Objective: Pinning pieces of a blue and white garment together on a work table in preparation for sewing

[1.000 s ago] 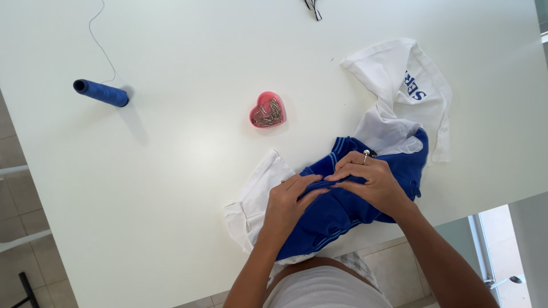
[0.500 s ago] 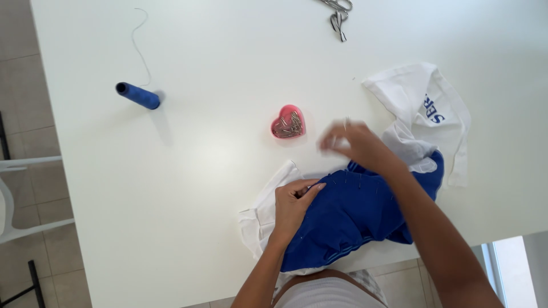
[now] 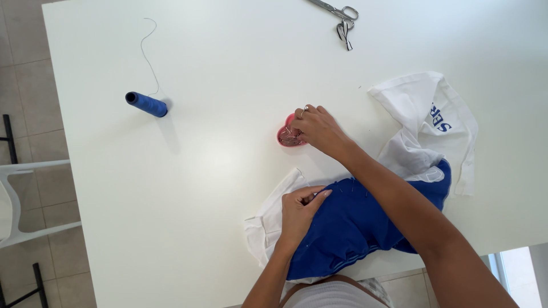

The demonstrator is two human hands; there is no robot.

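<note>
Fingertips of my right hand (image 3: 317,129) dip, pinched, into the pink heart-shaped pin dish (image 3: 290,137) at 12 o'clock. My left hand (image 3: 298,214) pinches the soft blue-and-white fabric (image 3: 348,222), crumpled.

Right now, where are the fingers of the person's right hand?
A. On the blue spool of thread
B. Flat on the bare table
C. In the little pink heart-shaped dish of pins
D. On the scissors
C. The right hand has its fingertips dipped into the pink heart-shaped pin dish, while the left hand rests on the blue fabric.
</note>
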